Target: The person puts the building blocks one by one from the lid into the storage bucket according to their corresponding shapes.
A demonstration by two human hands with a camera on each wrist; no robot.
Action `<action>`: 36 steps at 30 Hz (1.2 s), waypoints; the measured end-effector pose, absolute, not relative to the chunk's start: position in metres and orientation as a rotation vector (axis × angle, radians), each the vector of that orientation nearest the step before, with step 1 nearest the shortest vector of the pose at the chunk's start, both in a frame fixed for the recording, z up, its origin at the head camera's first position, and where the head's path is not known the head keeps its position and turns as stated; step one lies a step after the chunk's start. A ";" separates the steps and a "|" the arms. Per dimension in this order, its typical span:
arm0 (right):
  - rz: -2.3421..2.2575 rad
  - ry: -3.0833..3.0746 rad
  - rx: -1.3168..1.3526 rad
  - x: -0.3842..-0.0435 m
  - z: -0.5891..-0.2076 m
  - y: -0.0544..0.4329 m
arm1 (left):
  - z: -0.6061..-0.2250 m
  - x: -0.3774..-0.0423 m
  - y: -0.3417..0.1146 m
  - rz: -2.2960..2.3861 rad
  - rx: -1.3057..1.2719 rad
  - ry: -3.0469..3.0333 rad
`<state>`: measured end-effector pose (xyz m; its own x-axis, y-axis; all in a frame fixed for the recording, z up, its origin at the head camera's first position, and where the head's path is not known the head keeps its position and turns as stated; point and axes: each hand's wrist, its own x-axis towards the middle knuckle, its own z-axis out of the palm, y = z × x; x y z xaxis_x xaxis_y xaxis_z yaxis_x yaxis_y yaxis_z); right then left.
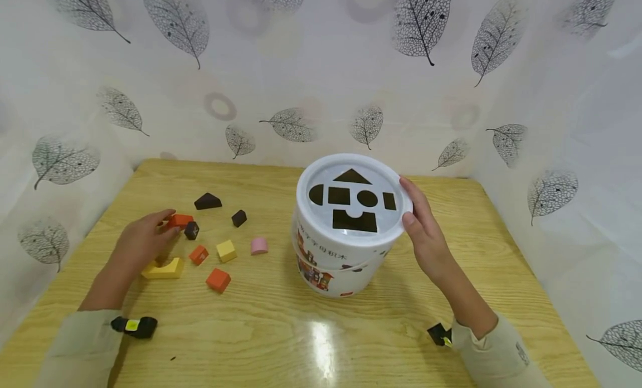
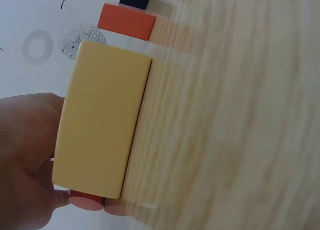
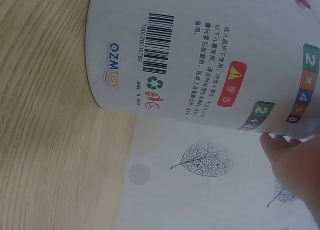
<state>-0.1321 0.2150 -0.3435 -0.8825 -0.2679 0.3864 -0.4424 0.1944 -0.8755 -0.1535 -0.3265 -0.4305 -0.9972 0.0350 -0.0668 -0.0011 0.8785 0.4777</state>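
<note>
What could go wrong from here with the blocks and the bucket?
The left hand might knock the notched yellow block close beside it, or the dark block near the red block at its fingertips. The bucket could slide or tip if the right hand touching it pushes too hard.

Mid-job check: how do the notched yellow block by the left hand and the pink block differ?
Size: the notched yellow block is clearly longer than the pink block.
Shape: the yellow block has a curved notch along one side; the pink block shows none.
Place: the yellow block lies close by the left hand; the pink block lies nearer the bucket.
Shared: both rest on the table.
</note>
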 end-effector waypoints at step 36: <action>1.797 -2.277 0.729 -0.132 -0.345 0.215 | -0.417 -0.150 -0.321 0.896 0.083 3.079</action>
<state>-0.1317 0.2147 -0.3447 -0.8705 -0.2789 0.4056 -0.4593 0.1640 -0.8730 -0.1499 -0.3213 -0.4171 -0.9965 0.0309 0.0781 0.0680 0.8427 0.5340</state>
